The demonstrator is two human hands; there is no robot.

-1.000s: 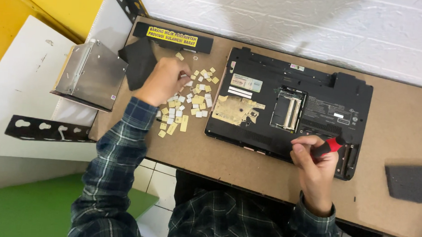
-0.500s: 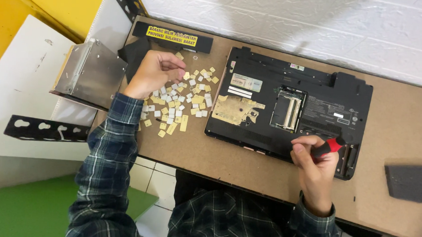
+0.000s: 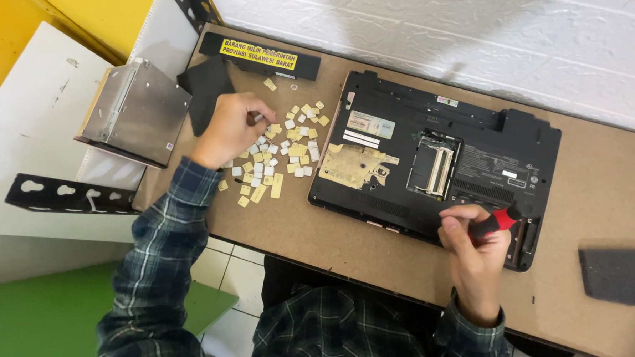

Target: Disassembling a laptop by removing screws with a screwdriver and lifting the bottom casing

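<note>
Left hand (image 3: 228,128) curled over the scatter of small yellow and white key caps (image 3: 283,148), fingertips pinched on a small pale piece at the pile's upper left edge; too small to tell what kind. Plaid sleeve (image 3: 166,222) running back from the wrist toward the table's near edge. Just behind the hand, a flat black panel (image 3: 206,88), and beyond that a long black battery (image 3: 266,56) with a yellow sticker. To the left, half off the table (image 3: 371,259), a bare metal drive (image 3: 138,110).

Right hand (image 3: 475,253) closed around a screwdriver (image 3: 500,219) with a red and black handle, thumb and forefinger pinched near its front end, held over the near right corner of the laptop (image 3: 439,162). Laptop lying upside down, black, memory bay open in the middle, torn yellowish label residue left of it. Well apart on the right, a dark grey foam pad (image 3: 615,273). White brick wall (image 3: 481,36) behind the table.
</note>
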